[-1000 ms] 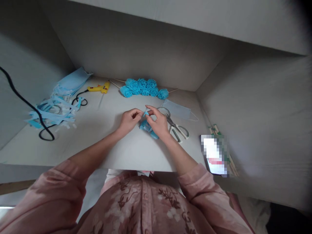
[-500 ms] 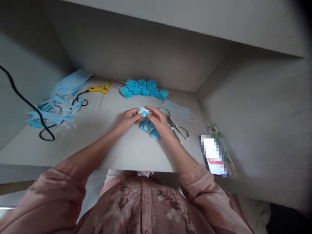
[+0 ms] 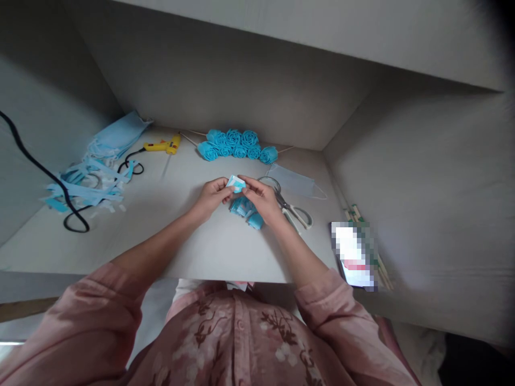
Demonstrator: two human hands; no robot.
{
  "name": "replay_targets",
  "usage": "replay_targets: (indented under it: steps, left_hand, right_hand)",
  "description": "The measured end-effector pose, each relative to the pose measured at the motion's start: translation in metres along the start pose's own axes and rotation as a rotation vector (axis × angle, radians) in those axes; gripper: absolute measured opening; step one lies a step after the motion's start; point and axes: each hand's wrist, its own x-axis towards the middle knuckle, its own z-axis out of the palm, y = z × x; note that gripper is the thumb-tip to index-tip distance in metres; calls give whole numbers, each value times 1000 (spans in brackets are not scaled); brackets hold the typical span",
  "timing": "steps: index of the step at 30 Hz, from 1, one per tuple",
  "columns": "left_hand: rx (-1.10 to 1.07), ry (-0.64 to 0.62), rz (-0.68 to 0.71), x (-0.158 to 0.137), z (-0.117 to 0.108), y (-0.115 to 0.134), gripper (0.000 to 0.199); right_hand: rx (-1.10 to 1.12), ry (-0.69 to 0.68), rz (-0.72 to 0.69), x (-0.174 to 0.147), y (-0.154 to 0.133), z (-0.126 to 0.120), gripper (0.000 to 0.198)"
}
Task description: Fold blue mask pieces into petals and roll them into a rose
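Between my two hands, above the table, is a small folded piece of blue and white mask fabric (image 3: 236, 184). My left hand (image 3: 212, 197) pinches its left side between thumb and fingers. On the other side my right hand (image 3: 260, 197) grips it, thumb at the lower edge and fingers behind. Several folded blue fabric pieces (image 3: 241, 206) lie on the table just below, partly hidden by my right hand. Scissors with pale handles (image 3: 296, 210) rest right of that hand, near a roll of tape or ring (image 3: 270, 182) whose kind I cannot make out.
Blue fabric roses (image 3: 234, 145) on sticks line the back wall. A yellow glue gun (image 3: 163, 146) with a black cord (image 3: 52, 179) sits back left, beside stacked face masks (image 3: 118, 134) and mask scraps (image 3: 88, 187). Right are one flat mask (image 3: 292, 182), a phone (image 3: 352, 257) and sticks (image 3: 384, 273).
The folded fabric piece is tilted slightly differently between my fingers, showing a little more white on top. Both hands keep their hold in nearly the same place.
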Motion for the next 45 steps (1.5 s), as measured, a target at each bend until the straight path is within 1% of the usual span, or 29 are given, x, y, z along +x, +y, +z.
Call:
replay_targets:
  steps: [2,5,8,10,11,14,17,21,27,32,39,45]
  left_hand:
    - [-5,-5,-5,1,0,-1,24]
    - [-2,19,3,1,0,-2,23]
    - [39,142,85,0,2,-1,24]
    - [125,217,167,-1,3,-1,21]
    - [179,232,197,-2,4,-1,19]
    - [303,196,224,-4,5,-3,16]
    - [356,159,217,-3,5,-9,15]
    - [415,179,222,-2,4,-14,14]
    - [507,208,203,-3,3,-14,15]
    - [502,192,211,-2,3,-18,16]
    - [480,167,247,-1,2,-21,17]
    - [446,163,216,-1,3,-20,19]
  right_hand:
    - [24,-12,2,0,-1,0,49]
    - [-34,15,-12,0,-1,0,48]
    - [-112,99,-20,1,1,-1,45]
    - [-162,152,-20,1,2,-1,43]
    - [-191,171,-26,1,1,-1,42]
    - [-262,185,-69,0,0,0,40]
    - [-282,161,-103,-1,-1,1,39]
    - [-341,157,-138,-2,-1,2,38]
    - [-462,156,-215,-7,-7,4,38]
    - [-519,149,-226,-8,-10,4,38]
    - [-523,139,-236,-8,-10,3,40]
    - [-516,139,-242,-8,-10,3,41]
